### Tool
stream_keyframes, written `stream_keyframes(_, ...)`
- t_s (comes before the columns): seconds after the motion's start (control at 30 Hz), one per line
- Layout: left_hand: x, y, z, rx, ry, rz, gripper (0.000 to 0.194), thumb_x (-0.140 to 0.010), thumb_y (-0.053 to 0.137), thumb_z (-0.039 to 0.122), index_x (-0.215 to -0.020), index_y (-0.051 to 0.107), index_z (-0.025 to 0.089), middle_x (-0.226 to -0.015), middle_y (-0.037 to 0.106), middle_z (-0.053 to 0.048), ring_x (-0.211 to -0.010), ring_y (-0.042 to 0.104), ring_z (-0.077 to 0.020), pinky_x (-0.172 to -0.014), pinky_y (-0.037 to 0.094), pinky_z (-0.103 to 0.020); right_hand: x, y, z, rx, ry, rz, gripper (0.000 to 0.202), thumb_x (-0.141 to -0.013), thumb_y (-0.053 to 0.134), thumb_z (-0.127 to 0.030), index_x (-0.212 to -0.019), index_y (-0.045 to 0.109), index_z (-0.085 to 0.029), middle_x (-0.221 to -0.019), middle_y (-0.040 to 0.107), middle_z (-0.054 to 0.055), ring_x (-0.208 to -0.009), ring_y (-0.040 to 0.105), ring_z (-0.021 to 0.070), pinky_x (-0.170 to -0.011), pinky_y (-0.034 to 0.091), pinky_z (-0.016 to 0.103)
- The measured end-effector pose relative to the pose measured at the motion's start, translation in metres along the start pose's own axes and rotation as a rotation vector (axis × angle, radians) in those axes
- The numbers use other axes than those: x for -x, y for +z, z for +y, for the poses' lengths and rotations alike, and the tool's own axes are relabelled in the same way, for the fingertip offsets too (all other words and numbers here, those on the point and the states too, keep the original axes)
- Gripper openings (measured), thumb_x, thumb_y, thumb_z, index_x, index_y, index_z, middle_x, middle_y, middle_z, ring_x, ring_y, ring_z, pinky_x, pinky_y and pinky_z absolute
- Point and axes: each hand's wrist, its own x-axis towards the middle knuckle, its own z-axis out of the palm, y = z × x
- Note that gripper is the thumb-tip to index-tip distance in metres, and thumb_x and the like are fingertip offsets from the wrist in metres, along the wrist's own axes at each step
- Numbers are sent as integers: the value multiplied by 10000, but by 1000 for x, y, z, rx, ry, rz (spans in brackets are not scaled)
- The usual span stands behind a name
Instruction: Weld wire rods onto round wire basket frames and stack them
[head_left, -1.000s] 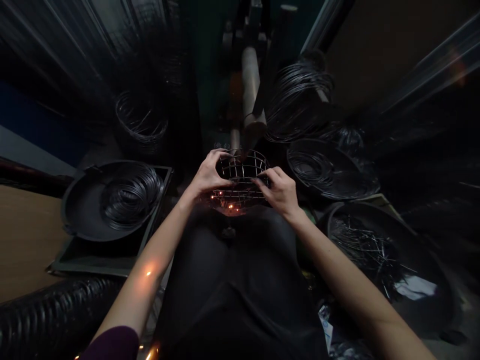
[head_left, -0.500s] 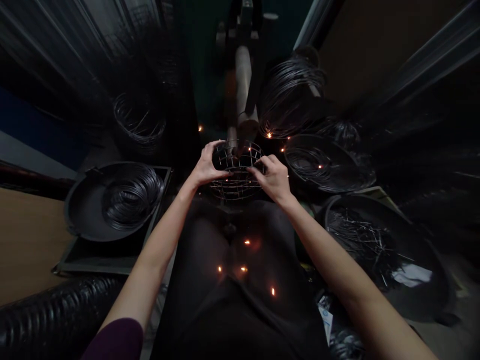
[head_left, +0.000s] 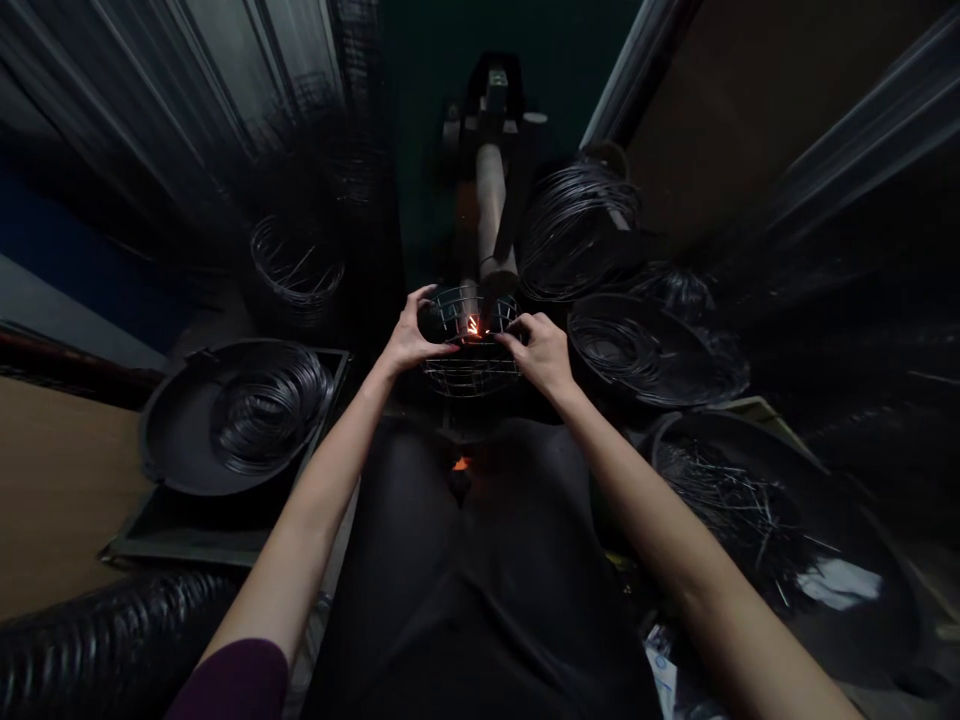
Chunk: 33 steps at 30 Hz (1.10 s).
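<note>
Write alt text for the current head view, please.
The left hand and right hand hold a wire frame at a machine, where orange sparks glow. A basin with coiled wire sits left; loose wire pieces lie right.

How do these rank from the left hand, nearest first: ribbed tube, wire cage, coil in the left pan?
1. Wire cage: held by the left hand, near the centre of the head view.
2. Coil: in the left pan.
3. Ribbed tube: bottom left corner.
</note>
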Motion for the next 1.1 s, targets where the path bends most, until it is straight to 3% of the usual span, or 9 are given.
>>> stream_keyframes(0.17,22,-3,-15,29,8,-31,1212,-530,855,624,-1482,224,219,-1528,294,-209,-1440,320,-334,-1165,303,-522,25,-41,-1,-40,40,77,300,-940,474,-399,-891,693,-199,-900,630,77,-832,598,198,-796,485,352)
stream_keyframes(0.3,55,3,-36,234,-256,-46,1247,-552,826,646,-1489,103,250,-1485,339,-250,-1412,377,-350,-1056,421,-551,85,-82,13,-51,137,-16,394,-973,377,-483,-919,697,-259,-960,689,71,-929,639,231,-863,514,393)
stream_keyframes(0.47,68,10,-43,368,-327,165,1193,-510,849,603,-1408,133,282,-1380,416,-179,-1355,447,-289,-1067,414,-501,174,-70,60,-93,134,-307,329,-923,444,-510,-940,707,-313,-928,740,33,-857,713,259,-730,606,421)
stream_keyframes(0.57,74,0,-25,282,-204,178,1139,-516,847,603,-1370,160,292,-1344,413,-134,-1330,446,-256,-1104,387,-474,196,-58,70,-179,171,-316,294,-888,495,-504,-943,711,-312,-852,742,32,-726,716,260,-622,614,422)
stream_keyframes(0.73,86,-17,31,-11,91,40,929,-564,856,412,-1325,340,272,-1316,429,-110,-1265,457,-283,-1117,376,-489,147,-69,10,-392,355,-289,442,-794,684,-464,-1180,658,-249,-805,714,19,-606,642,170,-519,536,295)
stream_keyframes(0.83,83,-11,61,-208,126,-90,805,-565,854,329,-1275,479,269,-1296,442,-107,-1269,418,-331,-1108,359,-539,98,-65,-29,-487,307,-602,366,-784,693,-494,-981,725,-186,-759,712,29,-597,622,149,-525,499,264)
stream_keyframes(0.9,79,-5,72,-285,115,-156,726,-578,851,333,-1237,554,275,-1321,406,-110,-1274,391,-352,-1100,356,-562,75,-54,-41,-432,228,-649,306,-812,670,-475,-860,738,-181,-782,731,35,-667,657,160,-597,517,268)
stream_keyframes(0.97,78,-1,76,-314,110,-191,674,-599,844,356,-1221,594,282,-1339,373,-110,-1280,376,-359,-1098,362,-568,65,-42,-44,-246,91,-536,237,-854,645,-408,-842,743,-192,-821,746,35,-756,689,173,-698,530,278)
stream_keyframes(1.1,78,3,72,-295,68,-167,652,-598,853,379,-1201,624,282,-1335,364,-107,-1282,379,-358,-1095,376,-573,67,-30,-41,196,-278,-429,298,-891,623,-336,-1137,701,-186,-1094,735,82,-892,715,220,-710,530,293)
